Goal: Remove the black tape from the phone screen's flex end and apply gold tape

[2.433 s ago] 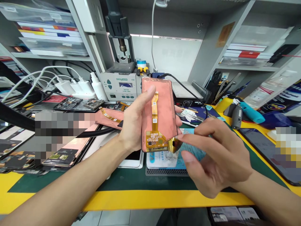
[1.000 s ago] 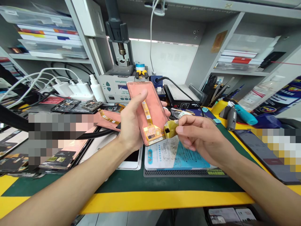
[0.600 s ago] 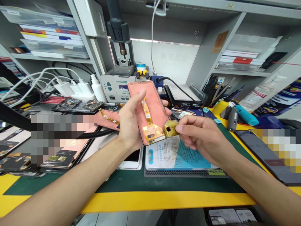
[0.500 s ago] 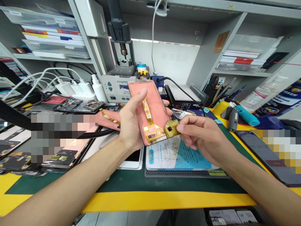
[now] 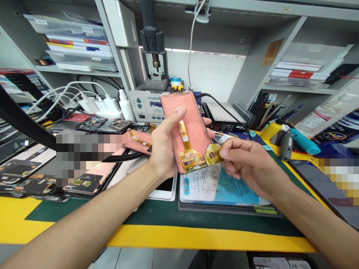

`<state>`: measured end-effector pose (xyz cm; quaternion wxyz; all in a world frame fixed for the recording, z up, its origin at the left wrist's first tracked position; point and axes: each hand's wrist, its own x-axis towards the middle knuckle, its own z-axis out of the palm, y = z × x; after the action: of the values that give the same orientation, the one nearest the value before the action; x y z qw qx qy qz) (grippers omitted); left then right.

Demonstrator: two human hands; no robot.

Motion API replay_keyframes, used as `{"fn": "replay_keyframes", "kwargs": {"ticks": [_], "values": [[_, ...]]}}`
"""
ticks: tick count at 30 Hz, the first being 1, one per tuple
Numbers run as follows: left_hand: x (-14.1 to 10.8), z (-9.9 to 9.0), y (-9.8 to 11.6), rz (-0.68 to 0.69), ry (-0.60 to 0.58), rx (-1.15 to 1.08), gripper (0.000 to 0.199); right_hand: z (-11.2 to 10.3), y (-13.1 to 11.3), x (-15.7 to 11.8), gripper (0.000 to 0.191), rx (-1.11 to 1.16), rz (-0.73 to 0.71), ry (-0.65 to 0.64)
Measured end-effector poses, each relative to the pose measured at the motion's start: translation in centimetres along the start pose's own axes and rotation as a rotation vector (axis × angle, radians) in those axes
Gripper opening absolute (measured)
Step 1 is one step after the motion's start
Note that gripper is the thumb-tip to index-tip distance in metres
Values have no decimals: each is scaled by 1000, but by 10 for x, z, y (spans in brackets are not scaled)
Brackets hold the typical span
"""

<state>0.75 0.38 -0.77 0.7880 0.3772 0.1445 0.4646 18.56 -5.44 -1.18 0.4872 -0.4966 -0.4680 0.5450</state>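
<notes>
1. The left hand (image 5: 165,145) grips the copper-backed phone screen (image 5: 190,119), tilted above the desk (image 5: 157,216).
2. The right hand (image 5: 249,160) pinches gold tape (image 5: 213,154) at the screen's lower corner.

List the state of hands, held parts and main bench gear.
Left hand: gripping the pink panel, thumb on its face.
Right hand: pinching the gold film.
Pink panel: held up, tilted, ribbon side showing.
Gold film: over the panel's lower right corner, sticking out past it.
White bottle: upright.
Black tool handle: in its stand, nozzle down.
</notes>
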Motion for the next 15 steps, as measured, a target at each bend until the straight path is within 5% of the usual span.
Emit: {"fn": "replay_keyframes", "kwargs": {"ticks": [7,15], "values": [[0,0,0,20,-13,-4,42,0,-1,2,20,-22,48,2],[4,-2,0,7,100,-25,45,-8,-5,8,30,152,199,-109]]}}
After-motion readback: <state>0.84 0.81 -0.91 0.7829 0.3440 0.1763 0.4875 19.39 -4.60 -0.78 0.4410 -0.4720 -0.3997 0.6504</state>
